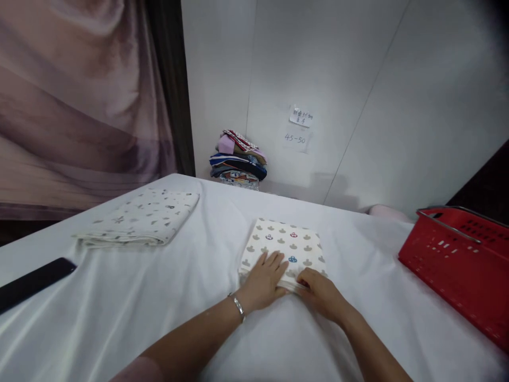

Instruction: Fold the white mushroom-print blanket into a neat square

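Observation:
A folded white cloth [284,241] printed with beige, red and blue mushroom shapes lies flat in front of me on the white bed sheet [191,297]. Across its near left part my left hand [263,278] rests palm down, fingers stretched out, a silver bracelet on the wrist. My right hand [320,292] is at the cloth's near edge, fingers curled and pinching that edge near the right corner. The thumb's exact hold is partly hidden. To the left lies another folded white cloth [139,217] with small grey prints, touched by neither hand.
A red plastic basket [449,260] with a metal handle stands at the right. A dark flat phone-like object [35,284] lies at the left edge. Behind the far edge is a stack of folded clothes [238,162]. A pinkish curtain [79,106] hangs at left; paper notes [300,127] are on the wall.

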`<state>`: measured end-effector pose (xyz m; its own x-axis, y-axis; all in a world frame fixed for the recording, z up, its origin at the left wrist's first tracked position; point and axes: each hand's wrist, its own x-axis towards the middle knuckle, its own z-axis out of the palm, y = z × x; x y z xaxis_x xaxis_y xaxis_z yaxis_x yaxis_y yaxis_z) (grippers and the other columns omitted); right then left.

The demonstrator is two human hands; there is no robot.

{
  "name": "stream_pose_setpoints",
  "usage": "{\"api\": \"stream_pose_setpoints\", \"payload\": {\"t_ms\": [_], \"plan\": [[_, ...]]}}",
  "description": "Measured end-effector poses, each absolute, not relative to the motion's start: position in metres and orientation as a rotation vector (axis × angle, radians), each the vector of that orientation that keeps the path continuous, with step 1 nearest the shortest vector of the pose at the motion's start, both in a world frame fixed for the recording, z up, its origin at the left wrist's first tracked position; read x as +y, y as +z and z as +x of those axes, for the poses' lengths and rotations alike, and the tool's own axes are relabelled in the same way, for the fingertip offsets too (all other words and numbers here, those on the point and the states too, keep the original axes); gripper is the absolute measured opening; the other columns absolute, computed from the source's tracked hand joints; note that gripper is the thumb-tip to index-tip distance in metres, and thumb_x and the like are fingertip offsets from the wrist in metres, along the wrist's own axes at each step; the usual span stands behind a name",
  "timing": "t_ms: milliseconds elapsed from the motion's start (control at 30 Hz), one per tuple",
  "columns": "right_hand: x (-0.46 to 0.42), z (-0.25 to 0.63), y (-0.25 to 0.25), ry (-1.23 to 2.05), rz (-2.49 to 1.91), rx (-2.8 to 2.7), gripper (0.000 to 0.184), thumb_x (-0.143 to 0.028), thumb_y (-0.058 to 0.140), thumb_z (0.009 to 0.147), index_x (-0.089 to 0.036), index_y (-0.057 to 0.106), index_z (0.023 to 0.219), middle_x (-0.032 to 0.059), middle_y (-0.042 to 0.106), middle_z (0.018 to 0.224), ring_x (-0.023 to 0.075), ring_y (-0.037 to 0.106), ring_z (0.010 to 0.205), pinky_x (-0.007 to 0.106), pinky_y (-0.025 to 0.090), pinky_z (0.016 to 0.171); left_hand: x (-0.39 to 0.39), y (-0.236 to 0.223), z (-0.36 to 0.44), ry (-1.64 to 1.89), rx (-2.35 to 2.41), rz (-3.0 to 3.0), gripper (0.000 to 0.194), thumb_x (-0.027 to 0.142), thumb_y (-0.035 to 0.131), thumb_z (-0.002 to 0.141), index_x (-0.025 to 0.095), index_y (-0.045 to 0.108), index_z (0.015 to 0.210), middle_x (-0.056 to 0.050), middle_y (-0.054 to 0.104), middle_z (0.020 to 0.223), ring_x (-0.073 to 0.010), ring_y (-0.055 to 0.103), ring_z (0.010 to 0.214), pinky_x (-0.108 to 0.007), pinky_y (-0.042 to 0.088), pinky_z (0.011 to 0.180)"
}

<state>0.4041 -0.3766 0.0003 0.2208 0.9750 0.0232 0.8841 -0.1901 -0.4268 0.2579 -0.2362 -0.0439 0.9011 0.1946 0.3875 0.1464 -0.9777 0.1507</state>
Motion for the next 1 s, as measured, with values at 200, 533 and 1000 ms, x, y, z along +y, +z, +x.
{"api": "stream_pose_setpoints", "payload": {"t_ms": [200,533,1000], "plan": [[-0.348,0.416,0.023,0.113,-1.997,-1.693,0.020,-0.025,0.040,0.086,-0.021,0.058,0.093,0.0051,0.060,0.100,0.0173,0.054,0.094,0.031,0.041,0.082,-0.236,-0.053,0.257,0.610,0.266,2.965,0.064,0.057,0.041,0.083,0.020,0.030,0.135,-0.010,0.033,0.142,-0.0249,0.022,0.133,-0.046,0.012,0.110],[-0.315,0.438,-0.047,-0.082,-2.552,-1.639,0.053,-0.045,0.029,0.091,-0.016,0.036,0.135,0.0113,0.026,0.145,0.0255,0.015,0.135,0.048,0.012,0.106,-0.240,-0.047,0.257,0.611,0.280,2.892,0.061,0.056,0.045,0.081,0.019,0.038,0.130,-0.010,0.040,0.137,-0.0245,0.028,0.130,-0.045,0.019,0.108],[-0.314,0.439,-0.040,0.066,-2.516,-1.564,0.053,-0.047,0.032,0.089,-0.020,0.039,0.133,0.0077,0.025,0.146,0.0234,0.014,0.135,0.047,0.010,0.107,-0.173,-0.049,0.270,0.438,0.848,2.688,0.050,0.050,0.033,0.087,0.027,0.035,0.131,-0.007,0.025,0.146,-0.0257,0.015,0.135,-0.055,0.028,0.098]]}}
